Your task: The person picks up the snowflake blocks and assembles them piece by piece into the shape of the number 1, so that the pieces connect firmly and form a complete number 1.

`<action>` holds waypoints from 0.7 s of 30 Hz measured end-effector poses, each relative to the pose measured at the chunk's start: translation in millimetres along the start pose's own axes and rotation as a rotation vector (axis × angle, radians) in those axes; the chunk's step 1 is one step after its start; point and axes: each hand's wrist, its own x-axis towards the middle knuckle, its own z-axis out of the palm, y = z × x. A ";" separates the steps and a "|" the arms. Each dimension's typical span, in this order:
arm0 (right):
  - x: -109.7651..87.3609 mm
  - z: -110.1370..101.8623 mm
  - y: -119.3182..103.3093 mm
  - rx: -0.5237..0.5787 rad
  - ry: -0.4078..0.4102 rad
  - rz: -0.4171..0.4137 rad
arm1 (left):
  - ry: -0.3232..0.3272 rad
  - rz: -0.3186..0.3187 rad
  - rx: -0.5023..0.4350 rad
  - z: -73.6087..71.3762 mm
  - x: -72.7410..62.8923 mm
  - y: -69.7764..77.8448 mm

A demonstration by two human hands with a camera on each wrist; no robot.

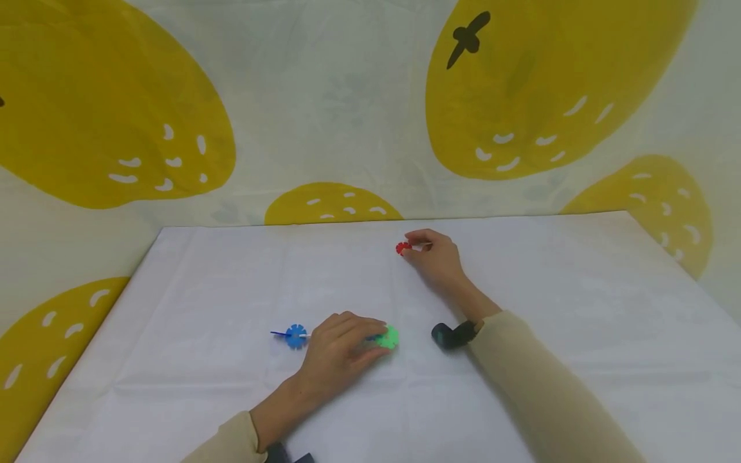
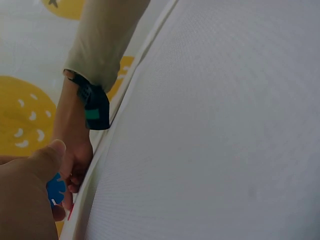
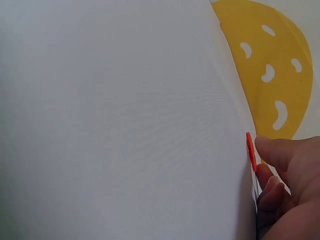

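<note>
Near the middle of the table, my left hand point(image 1: 341, 344) grips a row of joined notched plastic discs between thumb and fingers. A green disc point(image 1: 389, 337) is at its fingertips, and a blue disc point(image 1: 296, 336) with a darker blue edge-on disc point(image 1: 279, 334) sticks out on the left. The middle of the row is hidden by the hand. In the left wrist view, a blue disc point(image 2: 56, 190) shows beside the thumb. Toward the table's far edge, my right hand point(image 1: 435, 255) pinches a small red notched disc point(image 1: 402, 248), seen edge-on in the right wrist view.
A white cloth point(image 1: 220, 276) covers the table, with its far edge just beyond the right hand. Behind hangs a backdrop point(image 1: 347, 128) printed with yellow fruit shapes. A dark wrist-worn device point(image 1: 451, 335) juts from the right cuff over the cloth.
</note>
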 end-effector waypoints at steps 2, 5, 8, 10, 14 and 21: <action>0.8 1.7 -0.3 -0.009 0.006 0.010 | -0.006 -0.005 0.000 -0.2 0.2 0.2; 1.6 3.2 -0.9 -0.029 0.012 0.019 | -0.006 -0.005 0.003 -0.3 0.6 0.3; 2.5 3.3 -2.2 -0.049 0.009 0.023 | 0.004 0.005 0.009 -0.3 1.3 -0.1; 2.3 2.7 -4.2 -0.060 0.004 0.020 | 0.011 0.010 0.013 -0.5 1.7 -0.2; 1.6 1.5 -7.4 -0.084 -0.013 0.018 | 0.016 0.012 0.012 -1.0 2.6 -0.2; 2.1 0.4 -7.2 -0.155 -0.021 -0.017 | 0.020 0.012 0.011 -1.4 3.6 -0.1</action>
